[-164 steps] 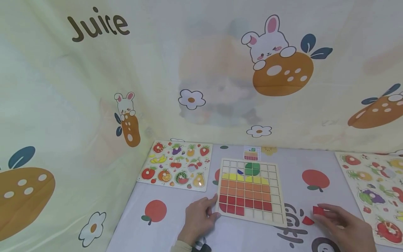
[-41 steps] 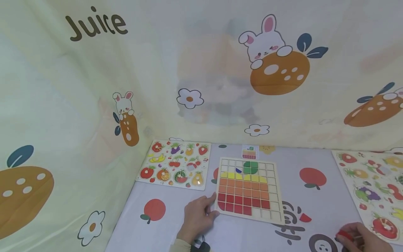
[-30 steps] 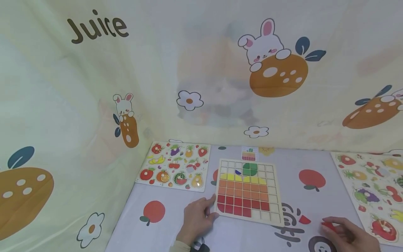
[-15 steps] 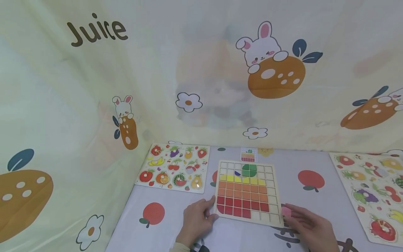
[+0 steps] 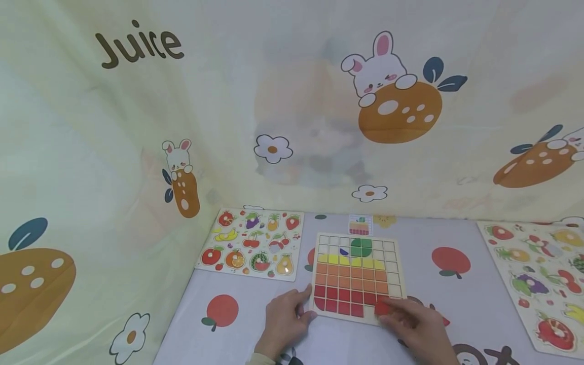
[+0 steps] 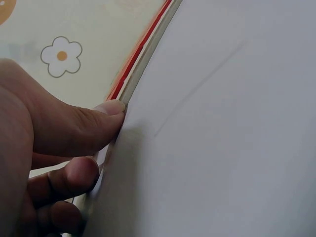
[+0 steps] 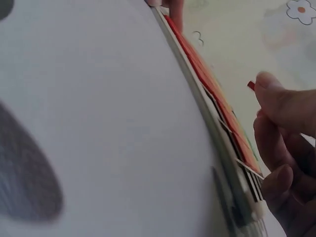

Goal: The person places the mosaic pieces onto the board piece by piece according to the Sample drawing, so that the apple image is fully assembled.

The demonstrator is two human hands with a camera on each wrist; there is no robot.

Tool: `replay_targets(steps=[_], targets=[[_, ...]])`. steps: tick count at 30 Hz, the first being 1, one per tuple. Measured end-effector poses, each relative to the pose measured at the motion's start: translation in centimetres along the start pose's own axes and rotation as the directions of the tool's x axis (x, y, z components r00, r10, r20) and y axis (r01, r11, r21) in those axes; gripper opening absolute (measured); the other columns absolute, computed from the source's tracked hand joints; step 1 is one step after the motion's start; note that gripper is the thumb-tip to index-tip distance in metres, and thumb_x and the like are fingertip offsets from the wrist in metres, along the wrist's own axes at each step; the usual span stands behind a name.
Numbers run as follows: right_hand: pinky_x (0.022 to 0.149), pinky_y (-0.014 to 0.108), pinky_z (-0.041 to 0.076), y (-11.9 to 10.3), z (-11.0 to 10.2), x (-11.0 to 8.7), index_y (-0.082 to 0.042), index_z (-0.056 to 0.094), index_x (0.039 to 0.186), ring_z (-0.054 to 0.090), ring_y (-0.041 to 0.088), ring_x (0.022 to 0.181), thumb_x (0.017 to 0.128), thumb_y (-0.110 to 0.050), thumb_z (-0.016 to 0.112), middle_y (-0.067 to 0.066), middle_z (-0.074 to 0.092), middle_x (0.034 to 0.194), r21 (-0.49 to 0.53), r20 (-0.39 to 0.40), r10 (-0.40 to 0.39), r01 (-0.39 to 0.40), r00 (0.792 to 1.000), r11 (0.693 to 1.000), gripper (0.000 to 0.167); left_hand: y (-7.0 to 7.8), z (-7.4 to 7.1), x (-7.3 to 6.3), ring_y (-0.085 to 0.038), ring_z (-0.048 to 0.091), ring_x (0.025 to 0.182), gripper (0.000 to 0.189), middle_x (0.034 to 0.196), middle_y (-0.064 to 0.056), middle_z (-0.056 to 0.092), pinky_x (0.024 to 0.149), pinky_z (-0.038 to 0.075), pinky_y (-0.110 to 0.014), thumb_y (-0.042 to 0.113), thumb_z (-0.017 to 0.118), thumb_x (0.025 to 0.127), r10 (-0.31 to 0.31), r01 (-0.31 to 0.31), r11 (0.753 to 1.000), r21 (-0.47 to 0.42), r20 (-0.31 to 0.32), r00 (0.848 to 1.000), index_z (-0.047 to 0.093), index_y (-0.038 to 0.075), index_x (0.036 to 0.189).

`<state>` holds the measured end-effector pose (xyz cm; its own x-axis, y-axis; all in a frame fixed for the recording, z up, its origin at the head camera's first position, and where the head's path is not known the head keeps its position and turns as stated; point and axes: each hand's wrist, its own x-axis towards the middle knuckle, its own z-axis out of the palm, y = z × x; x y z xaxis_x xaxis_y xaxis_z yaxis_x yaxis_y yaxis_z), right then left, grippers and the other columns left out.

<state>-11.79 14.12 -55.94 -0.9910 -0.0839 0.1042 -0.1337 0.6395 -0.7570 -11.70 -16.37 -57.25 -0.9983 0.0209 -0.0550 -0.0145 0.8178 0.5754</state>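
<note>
A square wooden grid board (image 5: 396, 276) lies on the table, filled with coloured tiles: green at the back, a yellow row, orange rows, then red rows at the front. My left hand (image 5: 285, 315) holds the board's front left corner, the thumb against its edge in the left wrist view. Between thumb and finger, my right hand (image 5: 420, 327) pinches a red tile (image 5: 381, 307) over the front right cells. In the right wrist view only a sliver of that red tile (image 7: 251, 86) shows. A loose red piece (image 5: 446, 321) lies beyond the right hand, partly hidden.
A small picture card (image 5: 360, 224) sits just behind the board. One fruit puzzle board (image 5: 250, 244) lies at the back left, another (image 5: 534, 284) at the right. Printed cloth walls (image 5: 310, 101) rise behind and at the left.
The front red row has gained a tile since the oldest frame. Lately my right hand came from the far right to the board with another red tile. My left hand stays put.
</note>
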Motion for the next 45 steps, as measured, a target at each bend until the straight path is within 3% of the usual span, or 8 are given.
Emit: replay_targets(steps=[6,13,18,23,32,40,45], targets=[[0.068,0.019,0.051,0.3,0.9,0.4,-0.023,0.082,0.118,0.058,0.001,0.075,0.079,-0.027,0.095,-0.018,0.072,0.089,-0.02,0.042,0.004,-0.003,0.999,1.0,0.041,0.0,0.0,0.0,-0.004,0.038,0.059,0.059,0.068,0.015,0.046,0.062,0.03,-0.025,0.036,0.085,0.088,-0.009,0.009,1.0,0.003,-0.007,1.0,0.067,0.03,0.144],[0.064,0.019,0.047,0.2,1.1,1.0,-0.027,0.084,0.114,0.052,0.002,0.074,0.078,-0.026,0.096,-0.017,0.065,0.087,-0.08,0.093,-0.046,0.053,0.995,0.995,0.038,0.0,0.0,0.2,-0.003,0.037,0.058,0.058,0.067,0.016,0.046,0.062,0.029,-0.025,0.036,0.085,0.088,0.004,-0.004,1.0,0.009,-0.016,1.0,0.067,0.03,0.144],[0.063,0.019,0.046,0.1,1.2,1.3,-0.027,0.084,0.114,0.05,0.003,0.074,0.076,-0.028,0.097,-0.014,0.06,0.086,-0.111,0.122,-0.024,0.037,0.992,0.993,0.04,0.0,0.1,0.2,-0.003,0.037,0.058,0.058,0.067,0.017,0.046,0.061,0.029,-0.025,0.035,0.085,0.088,0.011,-0.011,1.0,0.006,-0.021,1.0,0.068,0.03,0.143],[0.063,0.019,0.046,0.4,1.1,1.2,-0.027,0.084,0.112,0.05,0.002,0.075,0.076,-0.029,0.098,-0.016,0.061,0.088,-0.115,0.105,-0.047,0.059,0.993,0.992,0.039,0.1,0.0,0.2,-0.002,0.037,0.059,0.058,0.068,0.016,0.046,0.062,0.029,-0.025,0.034,0.085,0.088,0.013,-0.013,1.0,0.004,-0.02,1.0,0.068,0.029,0.143],[0.061,0.02,0.042,0.3,1.2,1.3,-0.028,0.085,0.096,0.047,0.001,0.071,0.079,-0.02,0.095,-0.016,0.054,0.077,-0.095,0.078,-0.088,0.095,0.993,0.991,0.021,0.1,-0.1,0.2,-0.001,0.037,0.059,0.058,0.067,0.017,0.046,0.062,0.03,-0.024,0.034,0.085,0.089,0.014,-0.014,1.0,0.006,-0.018,1.0,0.067,0.029,0.144],[0.063,0.02,0.043,0.1,1.1,1.3,-0.025,0.085,0.108,0.048,0.004,0.072,0.079,-0.025,0.096,-0.012,0.056,0.08,-0.142,0.1,-0.02,0.034,0.995,0.989,0.031,-0.1,0.1,0.2,-0.002,0.038,0.06,0.059,0.068,0.017,0.047,0.063,0.031,-0.025,0.035,0.085,0.089,0.01,-0.01,1.0,0.003,-0.011,1.0,0.067,0.03,0.144],[0.063,0.02,0.043,0.1,1.2,1.3,-0.026,0.085,0.105,0.048,0.004,0.073,0.081,-0.023,0.094,-0.011,0.057,0.08,-0.137,0.131,0.005,0.013,0.991,0.991,0.026,-0.1,0.1,0.1,-0.002,0.038,0.06,0.059,0.068,0.016,0.047,0.063,0.031,-0.025,0.034,0.085,0.089,0.0,0.0,1.0,0.003,-0.008,1.0,0.067,0.03,0.144]])
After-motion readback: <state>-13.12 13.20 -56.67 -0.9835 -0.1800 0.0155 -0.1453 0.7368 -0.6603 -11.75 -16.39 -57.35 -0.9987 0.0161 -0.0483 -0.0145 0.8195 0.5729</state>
